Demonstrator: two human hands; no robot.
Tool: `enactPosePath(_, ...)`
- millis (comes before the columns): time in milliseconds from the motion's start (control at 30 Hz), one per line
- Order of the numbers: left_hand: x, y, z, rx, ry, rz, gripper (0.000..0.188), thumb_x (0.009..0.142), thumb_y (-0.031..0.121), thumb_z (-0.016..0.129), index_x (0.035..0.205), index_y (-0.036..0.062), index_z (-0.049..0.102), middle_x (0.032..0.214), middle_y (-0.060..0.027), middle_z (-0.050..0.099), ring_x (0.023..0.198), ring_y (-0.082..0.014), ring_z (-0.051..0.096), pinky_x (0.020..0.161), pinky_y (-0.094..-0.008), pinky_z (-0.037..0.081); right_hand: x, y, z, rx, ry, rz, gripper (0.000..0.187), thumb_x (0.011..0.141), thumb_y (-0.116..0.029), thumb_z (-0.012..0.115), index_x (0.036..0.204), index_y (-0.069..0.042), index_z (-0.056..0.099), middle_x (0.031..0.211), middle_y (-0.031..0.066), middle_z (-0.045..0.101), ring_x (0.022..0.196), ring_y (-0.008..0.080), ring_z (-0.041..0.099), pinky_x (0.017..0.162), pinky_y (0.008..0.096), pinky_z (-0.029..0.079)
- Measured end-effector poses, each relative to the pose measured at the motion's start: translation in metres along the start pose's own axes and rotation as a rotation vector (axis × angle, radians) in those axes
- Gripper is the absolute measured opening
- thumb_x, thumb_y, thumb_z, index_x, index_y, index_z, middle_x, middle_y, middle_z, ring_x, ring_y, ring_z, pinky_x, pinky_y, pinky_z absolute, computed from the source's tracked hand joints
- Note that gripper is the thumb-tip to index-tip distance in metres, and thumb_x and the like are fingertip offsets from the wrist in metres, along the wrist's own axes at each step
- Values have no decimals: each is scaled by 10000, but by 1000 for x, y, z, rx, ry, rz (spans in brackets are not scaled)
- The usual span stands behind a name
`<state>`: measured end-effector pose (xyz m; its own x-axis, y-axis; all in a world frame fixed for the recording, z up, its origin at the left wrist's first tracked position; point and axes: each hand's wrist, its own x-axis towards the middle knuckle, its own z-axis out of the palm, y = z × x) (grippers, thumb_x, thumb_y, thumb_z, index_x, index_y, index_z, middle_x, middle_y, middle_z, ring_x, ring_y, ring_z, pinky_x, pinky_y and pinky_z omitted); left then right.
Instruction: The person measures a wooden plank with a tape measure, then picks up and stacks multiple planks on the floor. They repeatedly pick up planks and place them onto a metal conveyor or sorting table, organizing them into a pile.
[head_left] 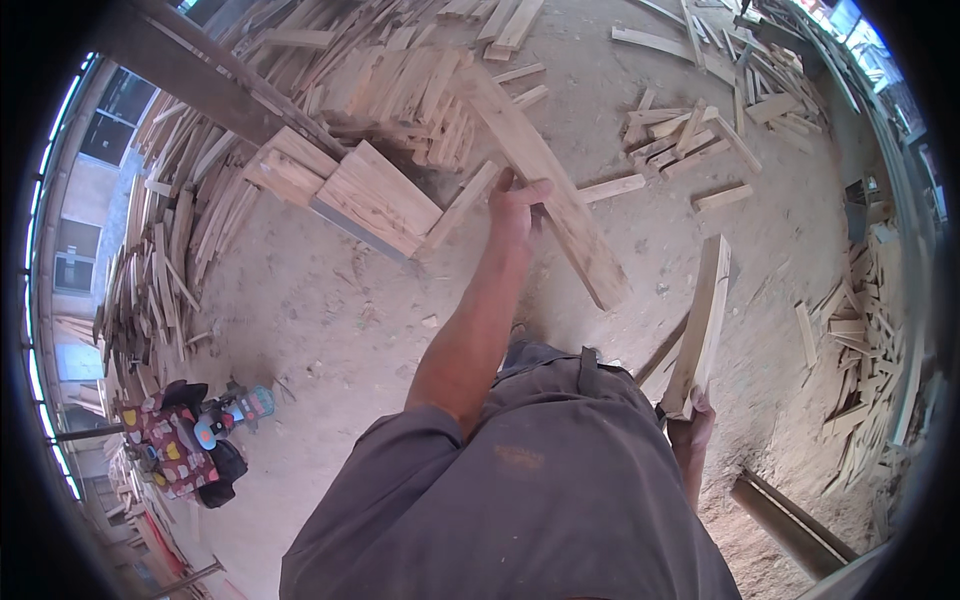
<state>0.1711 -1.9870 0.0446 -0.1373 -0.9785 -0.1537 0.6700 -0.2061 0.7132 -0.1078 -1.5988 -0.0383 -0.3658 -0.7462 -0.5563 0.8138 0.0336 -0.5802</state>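
My left hand (514,208) is closed on the edge of a long, pale wooden board (540,165), its thumb lying across the top face. The board slants from the far middle down toward my right. At my right side, my right hand (697,418) is wrapped round the near end of a thick wooden beam (706,315), which points away from me. Part of this hand is hidden by the wood and my shirt. Beyond my left hand, wide planks (378,200) lie stacked at the end of a dark metal beam.
A heap of cut wood (390,85) fills the far left, with long strips (165,270) along the wall. Short offcuts (685,135) lie scattered at the far right, and more scraps (860,370) near the right edge. A patterned cloth bundle (175,440) rests at left.
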Motion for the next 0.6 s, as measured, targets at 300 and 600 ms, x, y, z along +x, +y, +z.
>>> enactPosePath(300,20,29,-14,-77,-25,-15,579,785,-118,658,1346,-18,553,1113,-104,651,1009,-229,653,928,-345,528,12,24,41,-68,58,5,560,898,-246,723,1356,19,539,1090,138,669,983,307,661,849,445,568)
enactPosePath(600,50,46,-72,-107,-150,-49,532,877,-62,656,1392,25,554,1240,-90,673,1149,-238,655,1047,-405,521,37,26,108,-220,-108,-10,819,826,-118,709,1549,35,356,1335,150,599,1184,273,618,1013,393,522)
